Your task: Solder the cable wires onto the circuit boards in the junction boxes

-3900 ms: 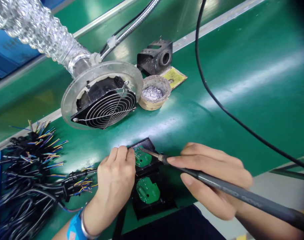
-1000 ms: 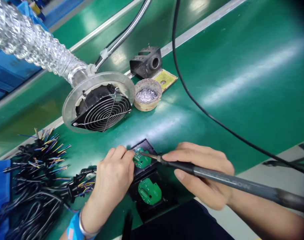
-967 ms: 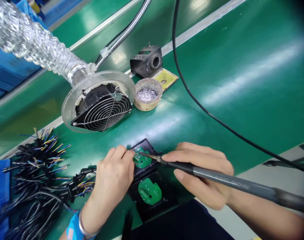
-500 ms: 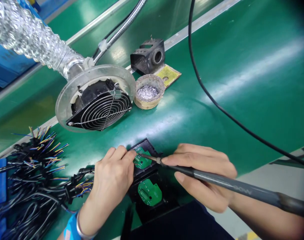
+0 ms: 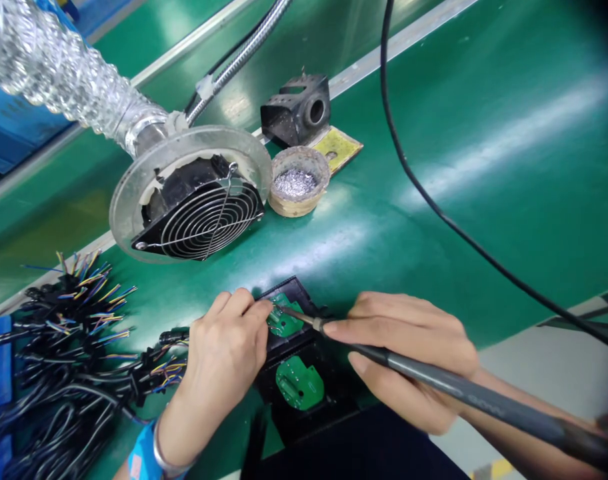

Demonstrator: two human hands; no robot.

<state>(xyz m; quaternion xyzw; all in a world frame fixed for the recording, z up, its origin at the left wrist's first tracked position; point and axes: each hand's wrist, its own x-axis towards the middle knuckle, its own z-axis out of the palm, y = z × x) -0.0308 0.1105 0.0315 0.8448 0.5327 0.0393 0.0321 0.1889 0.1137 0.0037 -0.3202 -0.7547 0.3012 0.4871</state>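
Observation:
My right hand (image 5: 414, 353) grips a soldering iron (image 5: 449, 380), its metal tip reaching left onto the upper green circuit board (image 5: 290, 325). That board lies in a black holder (image 5: 297, 291). At the board's left edge, my left hand (image 5: 229, 360) is closed with thumb and fingers pinched together close to the iron's tip. Whatever it pinches is hidden by the fingers. A second green circuit board (image 5: 301, 383) sits in the black holder just below, nearer my body.
A fume extractor fan (image 5: 204, 220) hangs left of centre on a foil duct (image 5: 69, 73). Beyond the boards stand a bowl of solder bits (image 5: 297, 183), an iron stand (image 5: 299, 113) and a yellow sponge (image 5: 339, 150). Black cables with coloured wire ends (image 5: 79, 360) are heaped at left.
My right hand and the rear of the soldering iron have shifted slightly down and right, while the tip stays on the upper board. My left hand is almost unmoved.

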